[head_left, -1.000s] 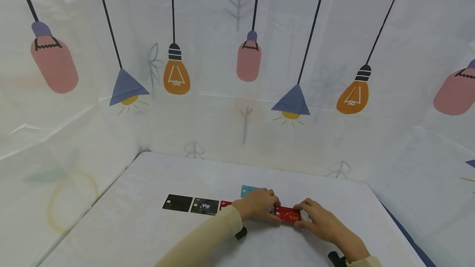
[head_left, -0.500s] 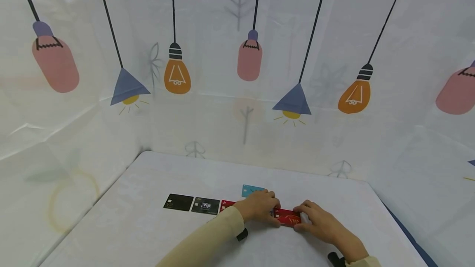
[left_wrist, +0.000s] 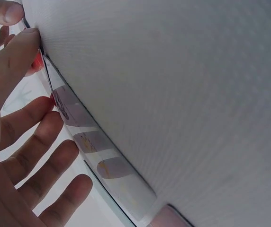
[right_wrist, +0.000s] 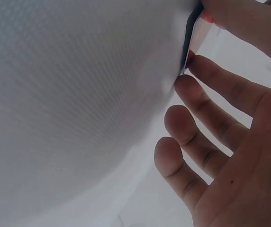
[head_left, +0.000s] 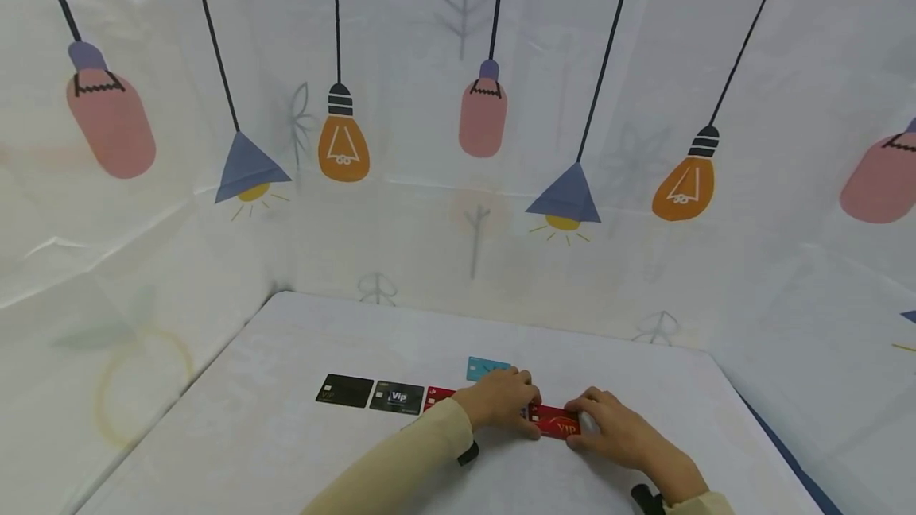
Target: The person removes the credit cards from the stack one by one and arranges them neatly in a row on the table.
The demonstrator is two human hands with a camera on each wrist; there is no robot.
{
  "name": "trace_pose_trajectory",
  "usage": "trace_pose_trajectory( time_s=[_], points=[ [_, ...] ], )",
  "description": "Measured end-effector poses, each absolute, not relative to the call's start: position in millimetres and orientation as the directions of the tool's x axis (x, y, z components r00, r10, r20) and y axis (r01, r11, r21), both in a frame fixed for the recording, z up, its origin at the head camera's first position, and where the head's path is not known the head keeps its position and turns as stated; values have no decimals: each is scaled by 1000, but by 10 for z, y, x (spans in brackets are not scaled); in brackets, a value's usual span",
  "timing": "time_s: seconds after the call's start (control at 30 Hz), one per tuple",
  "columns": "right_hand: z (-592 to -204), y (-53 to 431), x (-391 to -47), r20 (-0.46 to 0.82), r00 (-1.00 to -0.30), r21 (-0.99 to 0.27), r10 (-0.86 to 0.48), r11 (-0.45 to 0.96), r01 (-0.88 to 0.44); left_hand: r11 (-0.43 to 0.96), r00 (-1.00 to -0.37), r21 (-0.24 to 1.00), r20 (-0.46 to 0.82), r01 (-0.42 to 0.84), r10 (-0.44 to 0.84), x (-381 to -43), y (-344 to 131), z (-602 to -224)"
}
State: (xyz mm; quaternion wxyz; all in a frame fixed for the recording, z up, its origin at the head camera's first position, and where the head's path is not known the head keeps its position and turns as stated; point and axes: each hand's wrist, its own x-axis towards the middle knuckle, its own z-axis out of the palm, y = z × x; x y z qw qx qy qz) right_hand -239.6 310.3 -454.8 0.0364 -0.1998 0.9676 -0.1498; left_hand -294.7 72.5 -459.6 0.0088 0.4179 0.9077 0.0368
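Observation:
A red bank-style card (head_left: 554, 421) marked VIP lies on the white table between my hands. Its right end is pinched between the thumb and fingers of my right hand (head_left: 615, 429). My left hand (head_left: 497, 400) grips the card's left end, thumb on the near edge and fingers on the far edge. Beside that end, mostly covered by the left hand, is another card with a glossy face (left_wrist: 85, 127) in the left wrist view. Further left run a black card (head_left: 345, 391), a dark grey Vip card (head_left: 397, 397) and a partly hidden red card (head_left: 436, 396).
Just beyond the left hand lies a light blue card (head_left: 487, 368), partly covered by it. The white table (head_left: 358, 324) ends at a pale cloth backdrop (head_left: 415, 237) printed with lamps. Black straps (head_left: 468, 453) circle the wrists.
The red VIP card has shifted slightly nearer the body, levelling with the card at its left. My right hand moved a little with it; the left hand has stayed nearly still.

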Motion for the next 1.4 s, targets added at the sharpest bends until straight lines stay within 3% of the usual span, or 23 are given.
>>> trace_pose_trajectory(
  time_s=[1.17, 1.4],
  points=[
    [-4566, 3083, -2358, 34, -919, -289, -393, 876, -386, 650, -655, 83, 41, 755, 755, -2934, 697, -4619],
    [-4582, 3101, -2374, 41, -919, -304, -391, 872, -384, 624, -631, 104, 63, 775, 773, -2977, 656, -4616]
  ],
)
